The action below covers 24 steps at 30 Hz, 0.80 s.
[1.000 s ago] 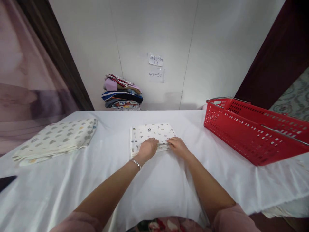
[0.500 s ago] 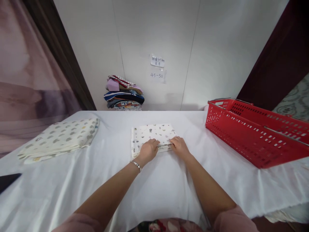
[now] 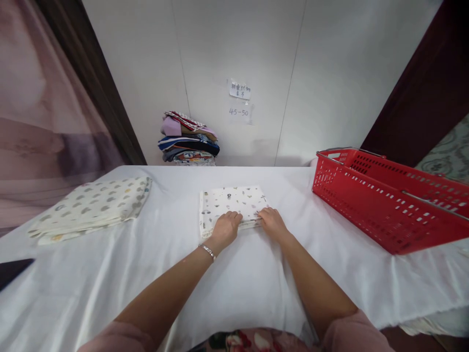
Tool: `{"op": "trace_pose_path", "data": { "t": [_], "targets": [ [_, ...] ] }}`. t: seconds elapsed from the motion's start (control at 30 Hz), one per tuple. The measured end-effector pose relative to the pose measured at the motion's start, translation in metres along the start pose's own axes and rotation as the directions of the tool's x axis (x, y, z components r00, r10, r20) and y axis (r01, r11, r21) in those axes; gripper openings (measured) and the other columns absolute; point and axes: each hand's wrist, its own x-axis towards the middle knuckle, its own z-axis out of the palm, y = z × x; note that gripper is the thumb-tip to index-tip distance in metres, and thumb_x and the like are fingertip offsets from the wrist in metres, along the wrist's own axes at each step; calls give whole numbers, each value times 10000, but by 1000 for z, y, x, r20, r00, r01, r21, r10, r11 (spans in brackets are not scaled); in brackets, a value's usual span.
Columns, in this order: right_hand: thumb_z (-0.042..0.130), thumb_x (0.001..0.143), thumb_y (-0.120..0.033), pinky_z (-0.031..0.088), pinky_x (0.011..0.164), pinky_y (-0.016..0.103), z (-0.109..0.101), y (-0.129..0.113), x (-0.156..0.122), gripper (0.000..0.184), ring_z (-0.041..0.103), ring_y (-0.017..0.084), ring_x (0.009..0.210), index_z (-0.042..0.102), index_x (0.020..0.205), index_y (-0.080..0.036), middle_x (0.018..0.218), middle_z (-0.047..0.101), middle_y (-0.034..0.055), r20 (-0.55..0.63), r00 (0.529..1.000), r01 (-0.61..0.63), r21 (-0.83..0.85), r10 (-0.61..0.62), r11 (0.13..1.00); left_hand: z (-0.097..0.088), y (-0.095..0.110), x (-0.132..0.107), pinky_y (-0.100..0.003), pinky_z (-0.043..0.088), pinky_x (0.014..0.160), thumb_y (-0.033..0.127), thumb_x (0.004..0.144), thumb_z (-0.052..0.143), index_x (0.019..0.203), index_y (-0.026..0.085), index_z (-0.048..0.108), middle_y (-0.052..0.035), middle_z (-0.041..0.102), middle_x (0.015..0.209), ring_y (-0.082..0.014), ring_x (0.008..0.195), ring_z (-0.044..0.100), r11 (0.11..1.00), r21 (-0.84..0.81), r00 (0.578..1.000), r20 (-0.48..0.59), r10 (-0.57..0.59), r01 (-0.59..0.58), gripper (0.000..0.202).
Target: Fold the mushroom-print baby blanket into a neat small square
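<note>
A folded white cloth (image 3: 234,198) with small printed motifs lies flat on the table in front of me. Its near edge shows several layers. My left hand (image 3: 227,229), with a silver bracelet at the wrist, grips that near edge, fingers on top and thumb hidden. At the near right corner my right hand (image 3: 273,222) is closed on the same edge. Farther left lies another folded cloth (image 3: 98,203), cream with grey cloud-like shapes, touched by neither hand.
On the right stands a red perforated basket (image 3: 370,210) with metal handles. Behind the far edge of the white-covered table (image 3: 176,293) rises a stack of folded clothes (image 3: 188,142) against the wall. A dark flat object (image 3: 14,271) sits at the left edge.
Both hands stay on the near edge of the folded cloth, in almost the same place. Only the camera's view has shifted slightly.
</note>
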Motion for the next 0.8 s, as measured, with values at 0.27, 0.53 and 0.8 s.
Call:
{"op": "trace_pose_path", "data": {
  "t": [0.27, 0.53, 0.8],
  "targets": [
    [415, 733, -19, 332, 759, 292, 1, 1, -1, 284, 486, 183, 868, 613, 838, -195, 905, 595, 36, -27, 1000, 2, 67, 0, 998, 1, -9, -20, -333, 416, 785, 2, 777, 377, 1039, 171, 575, -72, 624, 984, -202, 928, 536, 990, -133, 996, -84, 26, -37, 369],
    [416, 717, -43, 380, 798, 302, 6, 9, -3, 294, 514, 181, 860, 644, 828, -192, 864, 611, 38, -58, 998, 40, 209, -28, 977, -6, -29, -58, -363, 426, 823, 56, 812, 413, 1025, 157, 602, -79, 633, 1008, -214, 942, 539, 993, -108, 986, -159, -57, 40, 302],
    [415, 713, -167, 420, 838, 335, 10, 18, -5, 287, 569, 194, 875, 687, 801, -198, 865, 648, 40, -65, 994, -39, 507, 83, 861, -6, -43, -75, -351, 435, 802, 241, 880, 430, 900, 193, 631, -55, 630, 916, -187, 906, 544, 959, -261, 946, -269, -181, 110, 208]
  ]
}}
